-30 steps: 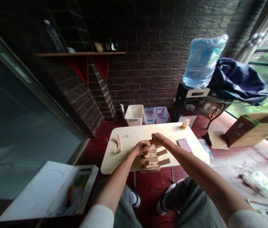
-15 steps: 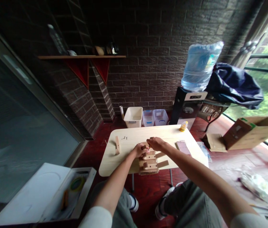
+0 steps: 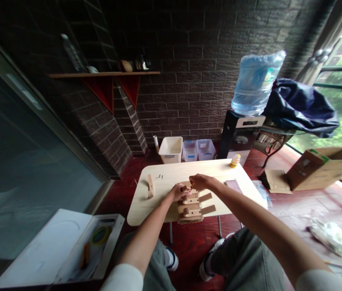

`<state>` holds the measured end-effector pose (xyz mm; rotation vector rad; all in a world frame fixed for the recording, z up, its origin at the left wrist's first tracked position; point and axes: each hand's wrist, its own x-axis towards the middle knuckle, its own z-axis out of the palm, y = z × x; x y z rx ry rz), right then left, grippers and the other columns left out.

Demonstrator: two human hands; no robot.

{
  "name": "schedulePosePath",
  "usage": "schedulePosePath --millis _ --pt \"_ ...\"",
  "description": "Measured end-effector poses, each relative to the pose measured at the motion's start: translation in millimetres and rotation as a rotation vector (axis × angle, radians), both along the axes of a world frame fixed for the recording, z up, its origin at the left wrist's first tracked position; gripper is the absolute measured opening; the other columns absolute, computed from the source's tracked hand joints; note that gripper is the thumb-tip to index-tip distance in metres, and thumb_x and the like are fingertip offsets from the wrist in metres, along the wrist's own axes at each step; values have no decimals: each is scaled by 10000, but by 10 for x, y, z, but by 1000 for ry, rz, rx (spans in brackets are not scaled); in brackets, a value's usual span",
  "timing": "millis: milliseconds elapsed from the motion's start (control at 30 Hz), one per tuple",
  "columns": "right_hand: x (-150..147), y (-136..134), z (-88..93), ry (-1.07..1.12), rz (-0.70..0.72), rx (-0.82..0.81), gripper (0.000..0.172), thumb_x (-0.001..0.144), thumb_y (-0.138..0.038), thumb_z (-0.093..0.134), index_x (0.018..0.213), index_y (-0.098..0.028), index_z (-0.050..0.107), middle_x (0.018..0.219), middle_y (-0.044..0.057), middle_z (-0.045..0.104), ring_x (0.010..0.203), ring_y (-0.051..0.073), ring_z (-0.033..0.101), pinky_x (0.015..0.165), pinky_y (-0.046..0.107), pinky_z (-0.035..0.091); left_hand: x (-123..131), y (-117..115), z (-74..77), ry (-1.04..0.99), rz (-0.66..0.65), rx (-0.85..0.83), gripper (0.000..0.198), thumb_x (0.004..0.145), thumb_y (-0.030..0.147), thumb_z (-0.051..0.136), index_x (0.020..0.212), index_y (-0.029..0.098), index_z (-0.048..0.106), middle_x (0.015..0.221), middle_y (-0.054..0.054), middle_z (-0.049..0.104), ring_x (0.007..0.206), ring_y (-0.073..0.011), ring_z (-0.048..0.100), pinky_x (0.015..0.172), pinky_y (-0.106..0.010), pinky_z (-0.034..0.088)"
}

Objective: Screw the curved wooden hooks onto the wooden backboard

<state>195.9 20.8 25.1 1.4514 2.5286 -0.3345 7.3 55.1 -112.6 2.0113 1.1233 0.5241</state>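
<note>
Wooden pieces with dark screw holes, such as the wooden block [image 3: 192, 212], sit on a stack of wooden boards [image 3: 190, 219] at the table's near edge. Behind them my left hand [image 3: 177, 192] is closed around another wooden piece [image 3: 184, 188], pressing it on the boards. My right hand [image 3: 198, 182] is closed just to its right, gripping a small tool [image 3: 192, 185] with yellow on it; the fingers hide most of it. Flat darker wooden strips [image 3: 208, 209] jut out to the right. A loose wooden piece [image 3: 150, 186] lies at the left.
Small dark screws [image 3: 160, 176] lie on the pale table [image 3: 167, 167]. A yellow-capped bottle [image 3: 235, 161] stands at the far right corner, near a flat pinkish pad [image 3: 233, 186]. Bins [image 3: 171, 150] and a water dispenser [image 3: 240, 133] are behind. An open white box [image 3: 110, 242] is at lower left.
Both hands remain at the same wooden piece. My right hand has shifted slightly to the right with its wrist turned a little; the view has moved slightly.
</note>
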Motion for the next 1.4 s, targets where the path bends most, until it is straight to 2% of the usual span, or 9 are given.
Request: schedulePosePath --millis 200,333,433,567,800,1000,1167,1267,1400 --pt "-7 60 -86 27 -35 66 312 890 -288 590 1122 -106 695 1017 175 754 891 239 722 645 239 490 -9 25 -33 25 -7 12 360 719 430 726 950 159 781 892 -64 722 788 -203 655 730 -292 480" --pt "-30 134 -170 84 -202 -107 353 934 -338 517 884 -69 740 830 170 764 746 204 725 577 215 470 15 25 -107 -27 32 -4 347 695 396 754 924 136 776 898 -75 718 804 -205 650 720 -285 480" --pt "3 151 -171 82 -253 -112 378 928 -386 535 899 -64 732 811 173 760 721 209 719 544 219 455 29 18 -131 -57 57 -4 353 689 396 761 915 126 775 927 -90 719 827 -218 647 734 -299 484" --pt "70 89 -136 61 -102 13 399 866 -393 649 1153 -115 655 963 146 762 783 211 713 567 227 462 19 11 -81 -34 27 12 343 705 398 734 930 144 781 904 -79 720 840 -226 646 777 -321 485" --pt "56 56 -251 -11 55 168 283 925 -288 582 1133 -116 668 1038 173 737 947 242 705 748 267 509 14 -5 -4 -13 33 -38 396 690 433 742 957 142 783 943 -97 720 837 -234 650 782 -334 488" --pt "-74 96 -358 -43 -327 126 453 964 -466 488 1102 -87 695 1051 223 724 940 274 718 732 297 534 39 -26 -39 -75 69 -73 406 628 432 795 884 119 768 930 -97 714 845 -240 646 730 -318 488" --pt "-79 26 -149 42 -100 28 502 868 -432 657 1221 -78 618 1071 198 728 937 268 710 703 274 530 7 0 -33 -27 17 -33 342 696 442 741 830 128 755 841 -64 702 769 -201 635 684 -287 475" --pt "-51 -5 -30 9 10 52 322 903 -260 595 1177 -99 643 1046 183 736 922 254 712 721 270 523 -1 13 -32 -20 11 -11 327 702 425 735 874 149 762 880 -56 710 797 -197 647 717 -282 485" --pt "-33 5 -61 -6 42 126 278 926 -232 551 1144 -107 670 1050 187 737 951 259 715 752 277 522 2 11 -29 30 18 -3 353 715 425 728 936 154 772 884 -71 711 796 -207 652 735 -302 489"
